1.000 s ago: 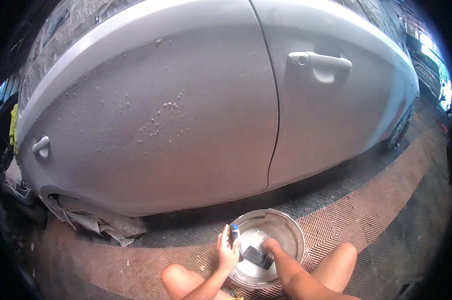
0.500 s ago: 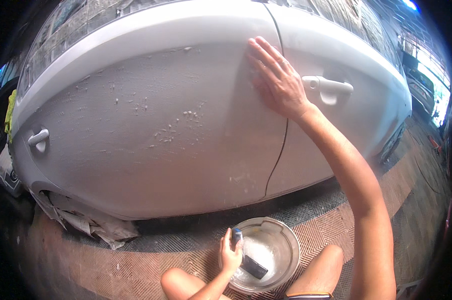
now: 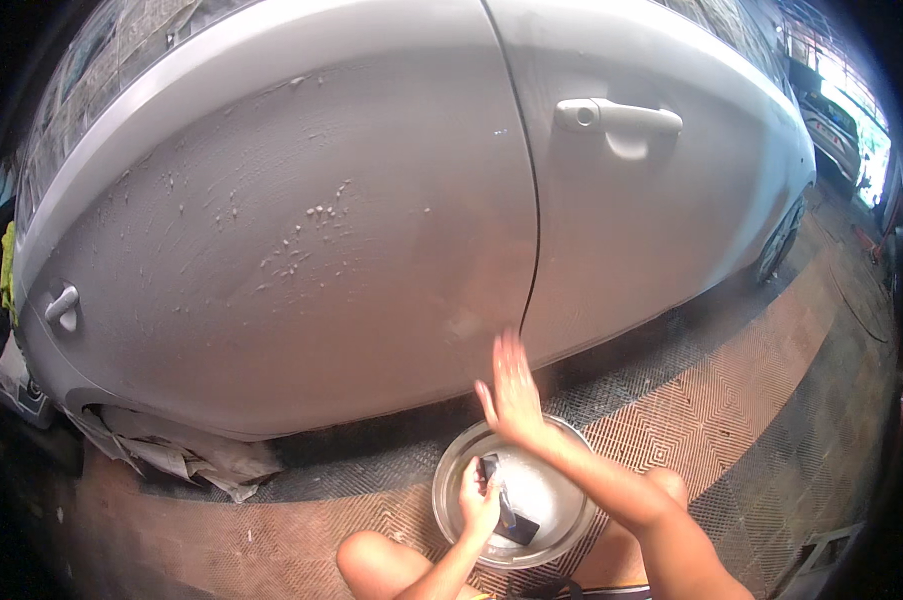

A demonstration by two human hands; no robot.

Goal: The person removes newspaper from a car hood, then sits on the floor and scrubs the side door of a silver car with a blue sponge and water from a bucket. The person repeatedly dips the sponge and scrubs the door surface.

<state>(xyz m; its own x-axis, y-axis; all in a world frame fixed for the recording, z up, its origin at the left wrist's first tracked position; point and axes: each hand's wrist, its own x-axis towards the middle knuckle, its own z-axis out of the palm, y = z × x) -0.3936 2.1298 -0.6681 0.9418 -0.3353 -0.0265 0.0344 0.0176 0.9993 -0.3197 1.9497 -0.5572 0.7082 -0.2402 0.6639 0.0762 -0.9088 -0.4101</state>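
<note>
Dark tool [image 3: 490, 466] is gripped in the left hand [image 3: 479, 506], over the round basin [image 3: 448, 482].
The right hand [image 3: 517, 395] is held open beyond it, fingers extended toward the pale car door [image 3: 372, 310].

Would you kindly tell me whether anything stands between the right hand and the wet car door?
Nothing visible stands between the right hand and the car door; the fingers overlap its lower edge in view, though contact cannot be told. The left hand, with a dark object, is lower, over the basin.
</note>
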